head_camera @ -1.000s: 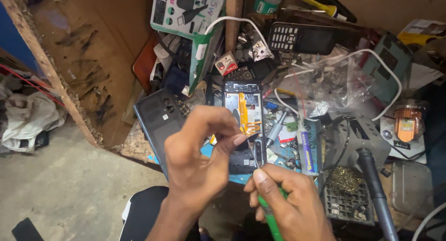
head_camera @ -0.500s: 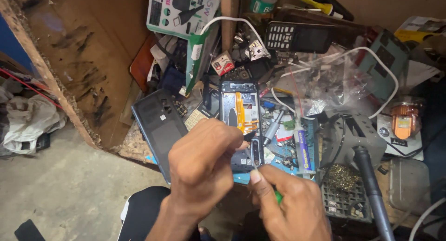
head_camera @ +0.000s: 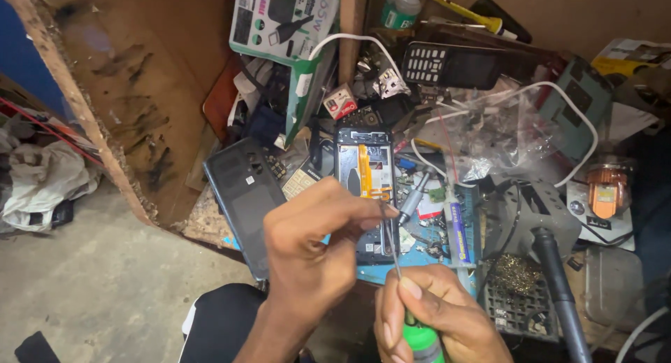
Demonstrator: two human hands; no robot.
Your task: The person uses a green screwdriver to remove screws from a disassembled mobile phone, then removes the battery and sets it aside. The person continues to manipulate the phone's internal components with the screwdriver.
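Observation:
An opened smartphone [head_camera: 365, 168] lies back-up on a blue mat [head_camera: 419, 254], its orange flex cable and black battery exposed. My left hand [head_camera: 314, 254] hovers over the phone's lower half, fingertips pinched on the thin metal shaft of a screwdriver [head_camera: 393, 245]. My right hand [head_camera: 433, 317] grips the screwdriver's green handle just below, near the bench's front edge. The tool's tip points up toward the phone's lower part, which my left fingers partly hide. The phone's dark grey back cover [head_camera: 244, 195] lies to the left of it.
The bench is crowded: a black keypad phone [head_camera: 454, 66], white cable [head_camera: 559, 97], clear plastic bag [head_camera: 489, 139], glue tube [head_camera: 456, 226], a second screwdriver [head_camera: 412, 198], black soldering tool handle [head_camera: 559, 293], brass-wool holder [head_camera: 517, 286], green-white carton [head_camera: 283, 20]. A wooden wall [head_camera: 140, 90] stands left.
The camera view has shifted slightly. My left fingers have slid down from the phone's middle onto the screwdriver shaft, and my right hand has raised the green-handled screwdriver toward the phone.

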